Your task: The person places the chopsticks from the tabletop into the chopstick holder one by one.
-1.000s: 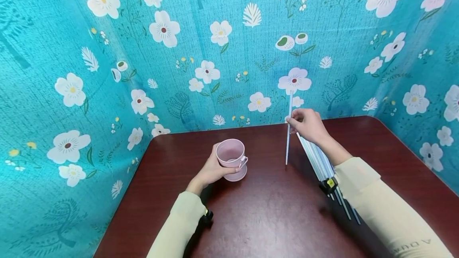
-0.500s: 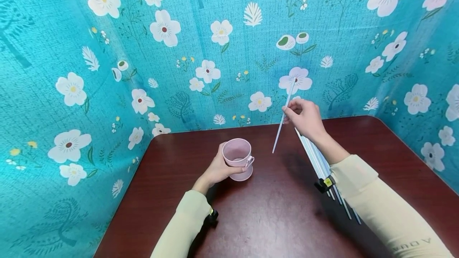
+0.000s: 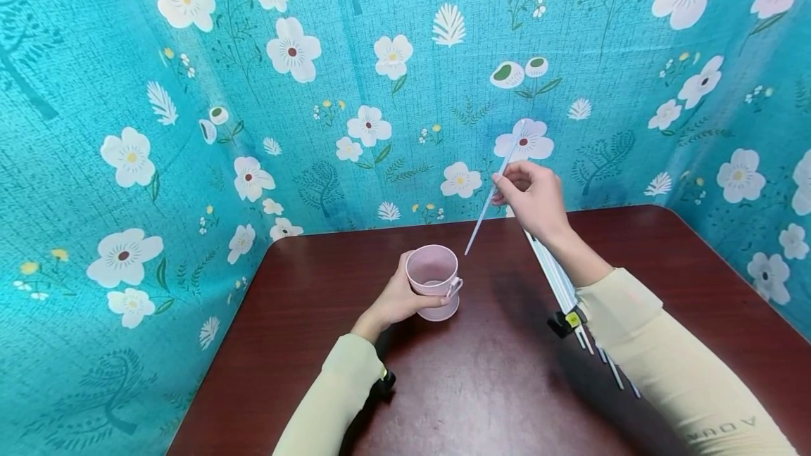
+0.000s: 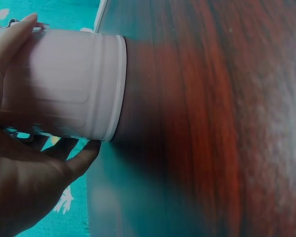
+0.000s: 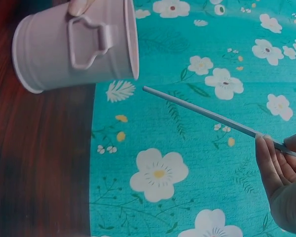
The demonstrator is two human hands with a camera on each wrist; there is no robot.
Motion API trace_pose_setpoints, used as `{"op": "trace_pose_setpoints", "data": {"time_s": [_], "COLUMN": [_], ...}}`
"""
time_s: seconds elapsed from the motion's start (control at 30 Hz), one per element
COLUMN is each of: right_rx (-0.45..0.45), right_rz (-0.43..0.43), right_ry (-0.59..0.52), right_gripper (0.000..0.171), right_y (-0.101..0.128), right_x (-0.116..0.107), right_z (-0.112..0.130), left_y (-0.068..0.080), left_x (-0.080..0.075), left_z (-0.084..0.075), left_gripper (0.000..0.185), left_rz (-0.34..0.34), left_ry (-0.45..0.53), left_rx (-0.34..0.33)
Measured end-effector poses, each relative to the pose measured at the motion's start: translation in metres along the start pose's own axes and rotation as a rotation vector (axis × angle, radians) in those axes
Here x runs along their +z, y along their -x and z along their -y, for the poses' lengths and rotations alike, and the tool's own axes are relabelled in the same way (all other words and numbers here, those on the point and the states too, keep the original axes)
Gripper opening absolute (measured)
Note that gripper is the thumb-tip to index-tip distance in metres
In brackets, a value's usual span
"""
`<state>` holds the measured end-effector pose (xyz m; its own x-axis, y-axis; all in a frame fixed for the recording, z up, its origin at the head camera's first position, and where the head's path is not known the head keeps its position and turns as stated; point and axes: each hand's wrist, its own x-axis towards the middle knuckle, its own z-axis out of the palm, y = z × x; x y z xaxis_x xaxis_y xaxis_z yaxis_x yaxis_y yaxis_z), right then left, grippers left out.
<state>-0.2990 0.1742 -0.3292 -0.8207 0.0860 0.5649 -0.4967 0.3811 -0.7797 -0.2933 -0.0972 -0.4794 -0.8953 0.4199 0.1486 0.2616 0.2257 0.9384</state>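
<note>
Straw (image 3: 493,188) nearer pink cup (image 3: 434,274)

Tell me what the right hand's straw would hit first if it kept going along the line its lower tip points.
Most likely the pink cup held by the left hand: the straw in the right hand slants toward its rim, though depth is unclear.

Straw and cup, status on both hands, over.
Left hand grips pink cup on table. Right hand pinches one straw, tilted, lower tip near the cup rim, not inside. Spare straws lie under right forearm. Path clear.
</note>
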Motion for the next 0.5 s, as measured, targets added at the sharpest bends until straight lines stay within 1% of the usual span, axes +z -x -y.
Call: {"op": "trace_pose_setpoints", "data": {"time_s": [0.1, 0.17, 0.2, 0.27, 0.4, 0.5], "right_rx": [-0.013, -0.024, -0.025, -0.034, -0.034, -0.045], "right_rz": [0.006, 0.013, 0.015, 0.019, 0.022, 0.027], "right_ry": [-0.017, -0.023, -0.023, -0.035, -0.049, -0.042], "right_gripper": [0.017, 0.016, 0.016, 0.015, 0.015, 0.016], "right_y": [0.003, 0.005, 0.005, 0.004, 0.001, 0.002], "right_x": [0.001, 0.002, 0.003, 0.006, 0.012, 0.014], "right_z": [0.018, 0.028, 0.028, 0.023, 0.004, -0.002], "left_y": [-0.002, -0.003, -0.004, -0.005, -0.006, -0.007], "left_x": [0.004, 0.006, 0.007, 0.010, 0.016, 0.020], "left_z": [0.000, -0.001, -0.001, -0.002, -0.006, -0.008], "left_gripper": [0.099, 0.099, 0.099, 0.099, 0.100, 0.101], "left_rz": [0.007, 0.011, 0.013, 0.016, 0.017, 0.016], "left_ry": [0.007, 0.007, 0.004, -0.001, -0.003, 0.003], "left_rx": [0.012, 0.013, 0.014, 0.012, 0.006, 0.006]}}
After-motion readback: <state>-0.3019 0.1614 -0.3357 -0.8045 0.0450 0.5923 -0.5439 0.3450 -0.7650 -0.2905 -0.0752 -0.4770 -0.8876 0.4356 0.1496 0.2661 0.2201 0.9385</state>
